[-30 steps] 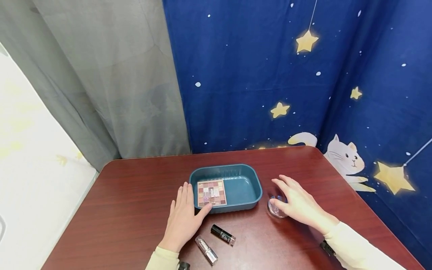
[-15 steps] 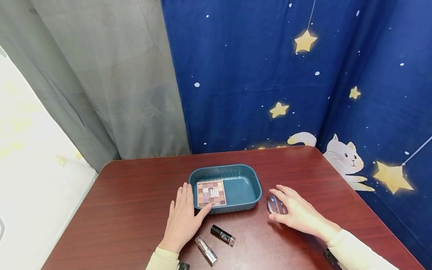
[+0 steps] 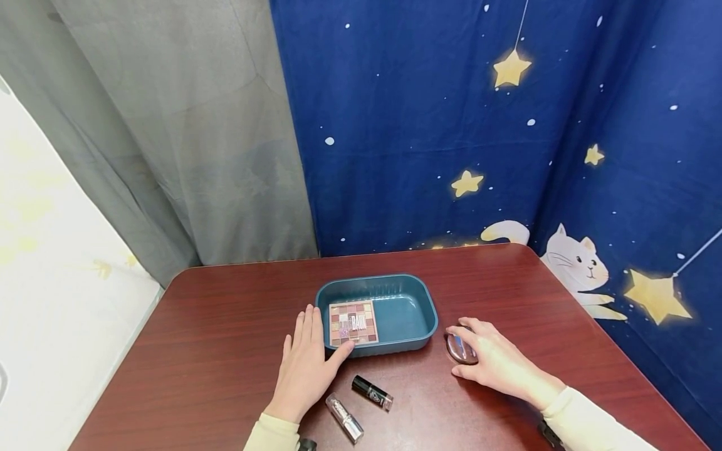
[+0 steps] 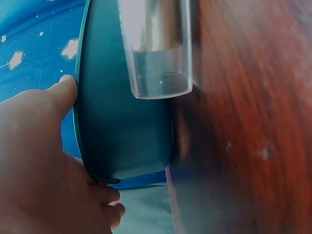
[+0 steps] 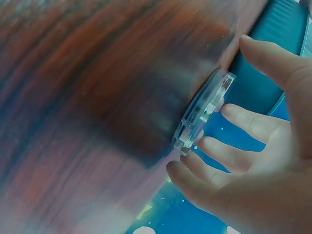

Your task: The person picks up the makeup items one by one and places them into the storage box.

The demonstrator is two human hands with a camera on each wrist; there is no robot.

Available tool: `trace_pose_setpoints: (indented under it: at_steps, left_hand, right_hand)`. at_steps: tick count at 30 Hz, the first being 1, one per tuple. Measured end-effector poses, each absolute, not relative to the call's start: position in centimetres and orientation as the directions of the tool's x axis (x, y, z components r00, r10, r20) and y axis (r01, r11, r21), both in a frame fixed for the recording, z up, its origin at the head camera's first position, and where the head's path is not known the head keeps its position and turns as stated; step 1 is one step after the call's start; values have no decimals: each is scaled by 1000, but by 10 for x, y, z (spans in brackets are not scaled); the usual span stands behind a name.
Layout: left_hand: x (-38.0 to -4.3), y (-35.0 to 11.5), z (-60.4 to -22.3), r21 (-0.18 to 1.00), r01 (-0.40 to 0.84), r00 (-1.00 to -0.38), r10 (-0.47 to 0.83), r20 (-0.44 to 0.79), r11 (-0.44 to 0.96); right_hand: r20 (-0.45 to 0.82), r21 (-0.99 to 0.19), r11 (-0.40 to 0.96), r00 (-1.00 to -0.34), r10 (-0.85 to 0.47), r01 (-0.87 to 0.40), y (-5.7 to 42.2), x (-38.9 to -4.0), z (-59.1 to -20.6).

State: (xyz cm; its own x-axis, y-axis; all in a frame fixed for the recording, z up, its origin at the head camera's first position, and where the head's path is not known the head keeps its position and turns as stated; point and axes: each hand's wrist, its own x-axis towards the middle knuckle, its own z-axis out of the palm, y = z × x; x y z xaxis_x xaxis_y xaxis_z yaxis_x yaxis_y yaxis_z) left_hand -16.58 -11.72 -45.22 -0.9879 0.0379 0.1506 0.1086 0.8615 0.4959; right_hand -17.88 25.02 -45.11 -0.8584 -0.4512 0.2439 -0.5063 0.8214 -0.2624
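Note:
My left hand (image 3: 304,373) rests with straight fingers along the left end of a teal plastic basin (image 3: 408,344). Its thumb touches the near rim, as the left wrist view also shows. Inside the basin, at the left, lies a square eyeshadow palette (image 3: 353,323) with a patterned lid. To the right of the basin a round, shiny compact (image 3: 462,349) with clear edges lies on the table. Spread around it is my right hand (image 3: 499,360), the thumb on the near side and fingers over the far side. In the right wrist view the thumb stands apart from the compact (image 5: 204,109).
Two lipstick tubes lie in front of the basin: a black tube (image 3: 372,393) and a silver tube with a clear cap (image 3: 345,418). The reddish-brown table (image 3: 237,338) ends at the back before grey and blue curtains (image 3: 406,125).
My right hand has lowered around the compact, its fingers coming down on the far side and its thumb moving to the near side. The left hand has stayed on the basin.

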Motion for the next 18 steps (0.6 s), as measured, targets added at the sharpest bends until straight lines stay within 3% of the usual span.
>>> trace_pose_setpoints:
  at_steps: [18]
  left_hand:
    - [-166,-117,-452,510,108,-989,40,142,853]
  right_hand:
    - [272,-237,818,-844,-462,-524,252,-183,-451]
